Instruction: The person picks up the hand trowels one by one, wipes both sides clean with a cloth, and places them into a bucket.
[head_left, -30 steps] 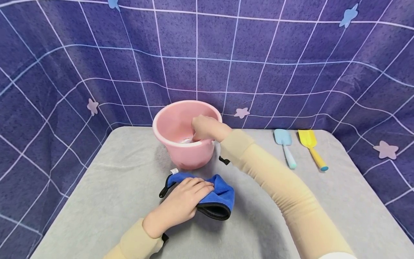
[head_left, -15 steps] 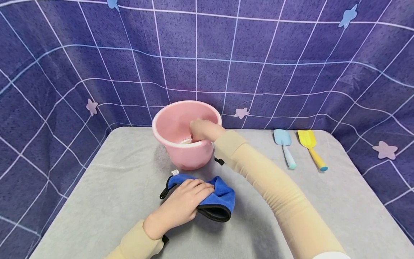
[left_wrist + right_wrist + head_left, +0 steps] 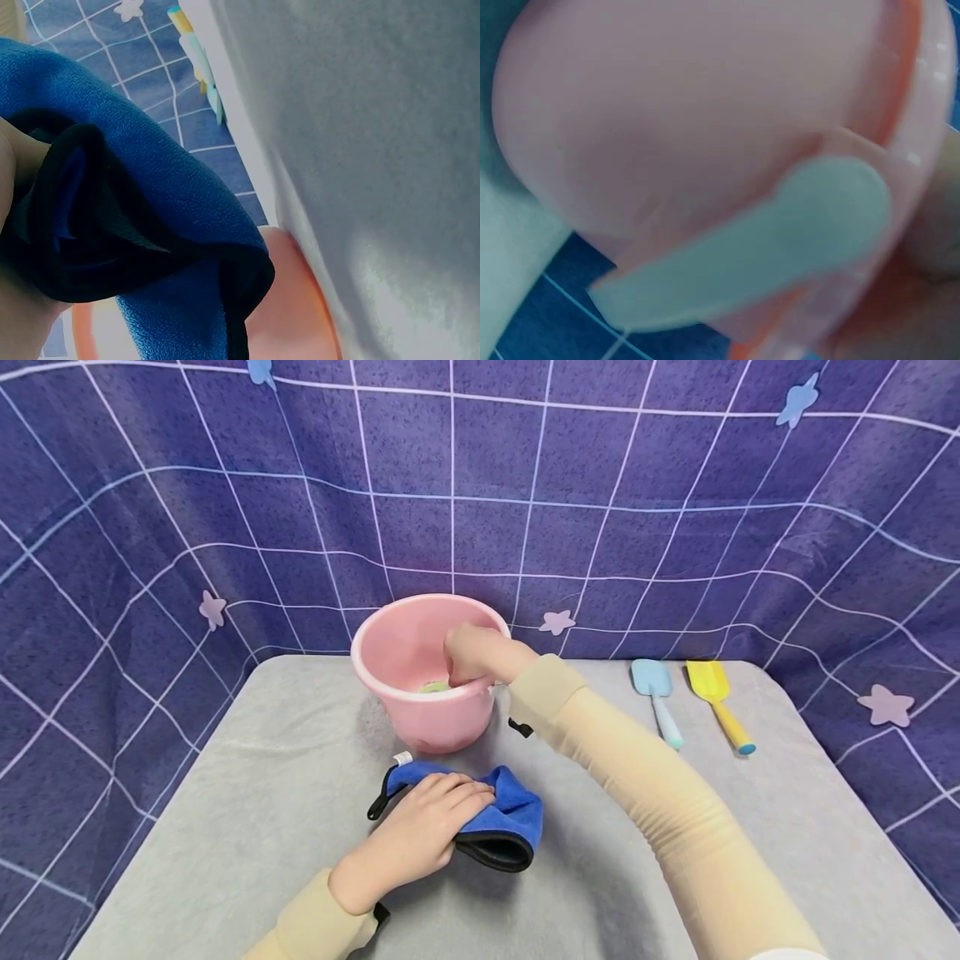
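The left hand point(image 3: 416, 831) grips the blue cloth point(image 3: 517, 797) just in front of the bucket point(image 3: 438, 727), fingers over the top and the black-edged mouth facing the person; the right hand point(image 3: 480, 652) reaches over the bucket's rim, apart from the left, its fingertips hidden inside, so whether they hold anything I cannot tell. What has just changed is within the bucket: a small whitish, shiny bit showed beside the right hand half a second ago, and now a green patch point(image 3: 433, 687) shows there; the right hand has also shifted slightly to the right, while the left hand and the cloth have stayed put. This suggests the right hand is stirring or sorting the contents, with the cloth kept ready meanwhile. The bucket stands upright on the tabletop point(image 3: 285, 760), its inside mostly out of sight; the green patch lies low in it, too little shown to name; a pale handle point(image 3: 757, 247) lies along its outer wall; a blue shovel point(image 3: 656, 697) and a yellow shovel point(image 3: 716, 697) lie well to the right.
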